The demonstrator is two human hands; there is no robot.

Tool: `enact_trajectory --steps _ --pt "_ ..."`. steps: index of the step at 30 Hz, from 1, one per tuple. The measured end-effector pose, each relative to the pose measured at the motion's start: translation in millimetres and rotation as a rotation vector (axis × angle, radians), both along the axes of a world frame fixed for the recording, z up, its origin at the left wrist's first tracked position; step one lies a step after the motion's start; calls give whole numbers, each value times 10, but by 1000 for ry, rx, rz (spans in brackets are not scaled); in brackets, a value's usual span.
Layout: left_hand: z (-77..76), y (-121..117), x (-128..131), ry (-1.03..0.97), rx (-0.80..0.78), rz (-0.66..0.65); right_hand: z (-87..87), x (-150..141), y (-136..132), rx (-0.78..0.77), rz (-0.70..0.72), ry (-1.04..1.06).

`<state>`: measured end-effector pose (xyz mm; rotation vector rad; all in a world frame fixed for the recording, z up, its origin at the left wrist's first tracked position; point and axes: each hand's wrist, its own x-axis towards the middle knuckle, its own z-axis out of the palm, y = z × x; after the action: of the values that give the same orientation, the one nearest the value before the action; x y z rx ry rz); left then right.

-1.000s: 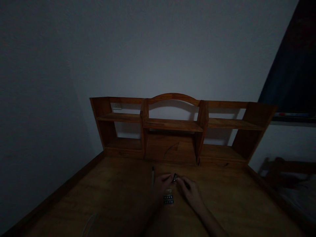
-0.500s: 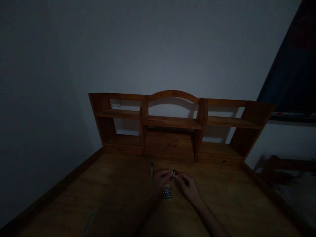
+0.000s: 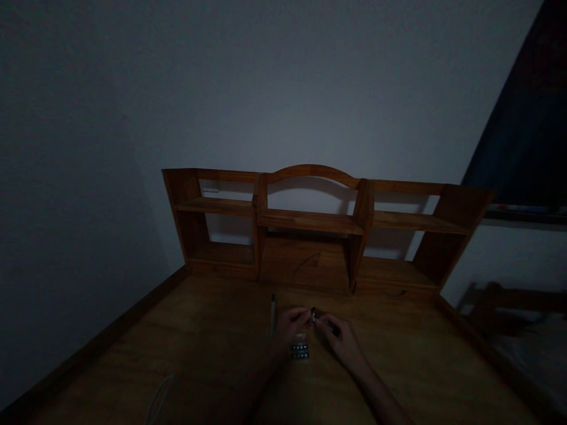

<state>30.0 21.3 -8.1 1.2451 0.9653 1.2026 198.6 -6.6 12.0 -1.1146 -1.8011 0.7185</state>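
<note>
My left hand (image 3: 292, 323) and my right hand (image 3: 341, 336) meet above the desk, fingertips pinched together. Between them is a small dark object (image 3: 313, 314) with a shiny spot; it is too small and dim to name. A second dark shape (image 3: 333, 329) shows by the curled fingers of my right hand, and I cannot tell what it is. Just below the hands lies a small clear-topped pack (image 3: 300, 352) with rows of dark pieces. To the left of my left hand a slim pen-like stick (image 3: 273, 313) with a dark end lies on the desk.
A wooden shelf unit (image 3: 310, 221) stands along the back of the wooden desk (image 3: 212, 342), against a pale wall. A pale loop of cord (image 3: 160, 396) lies at the front left. Raised wooden edges run along both sides. The room is dim.
Both hands stay at nearly the same place, still pinching the small object, with only slight finger movement. The whole view has shifted a little.
</note>
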Motion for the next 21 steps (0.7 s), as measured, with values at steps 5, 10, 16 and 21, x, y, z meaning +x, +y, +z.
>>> enact_trajectory --steps 5,10,16,21 --pt "-84 37 -7 0 57 -40 0 5 -1 -4 9 11" --pt "-84 25 -4 -37 20 -48 -53 27 31 -29 26 33" --pt "-65 13 10 -84 -31 -62 -108 40 71 -43 23 46" --pt "-99 39 24 -95 -46 -75 -105 57 87 -75 11 48"
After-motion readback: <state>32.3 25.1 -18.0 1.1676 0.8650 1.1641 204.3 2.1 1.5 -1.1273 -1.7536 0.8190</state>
